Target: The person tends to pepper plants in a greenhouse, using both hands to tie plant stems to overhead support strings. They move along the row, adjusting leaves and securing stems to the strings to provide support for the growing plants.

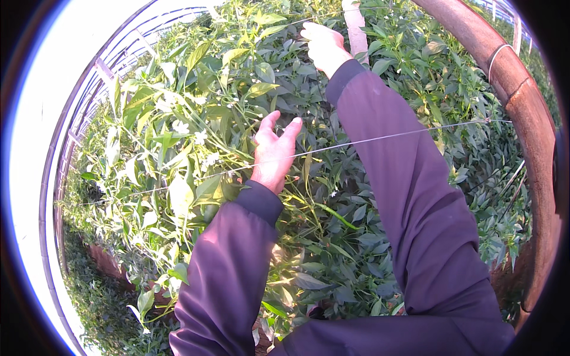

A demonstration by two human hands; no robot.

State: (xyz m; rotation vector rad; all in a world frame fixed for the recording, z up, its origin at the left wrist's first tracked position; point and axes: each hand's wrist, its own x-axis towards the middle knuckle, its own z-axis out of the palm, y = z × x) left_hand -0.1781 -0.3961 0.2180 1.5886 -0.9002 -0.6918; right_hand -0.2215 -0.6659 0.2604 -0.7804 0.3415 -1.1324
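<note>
Dense pepper plants [356, 240] with small white flowers fill the view before me. My left hand [274, 151] is among the stems at the centre, thumb and a finger apart, beside leafy branches that lean to the left; some of its fingers are hidden. Farther up, my right hand [325, 44] reaches to the top of the foliage, its fingers bent; whether they hold anything cannot be made out. A thin string [387, 138] runs slantwise across the view, over my left hand and right sleeve. A slim green pepper [337, 216] hangs below and right of my left hand.
A thick brown pole [530, 107] with a wire loop round it curves down the right side. Near my right hand stands a pale post [356, 33]. Curved frame bars [49, 178] of a greenhouse line the left. Reddish soil [107, 262] shows at lower left.
</note>
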